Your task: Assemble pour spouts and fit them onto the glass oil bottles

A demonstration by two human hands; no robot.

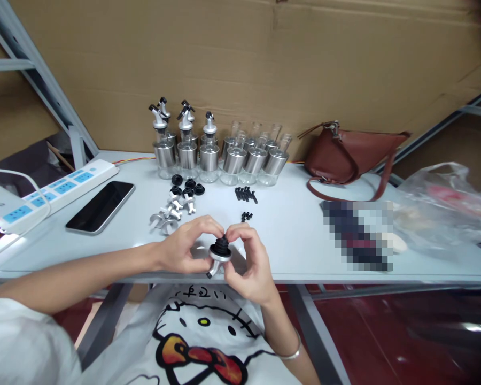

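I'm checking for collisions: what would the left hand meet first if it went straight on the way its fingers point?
Beyond the pour spout already in its grasp, the left hand would probably meet the right hand first; the gap between them looks slight, though depth is unclear.

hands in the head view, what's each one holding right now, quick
Left hand: closed, pinching the black-and-silver pour spout between thumb and fingers.
Right hand: closed on the same pour spout from the opposite side.
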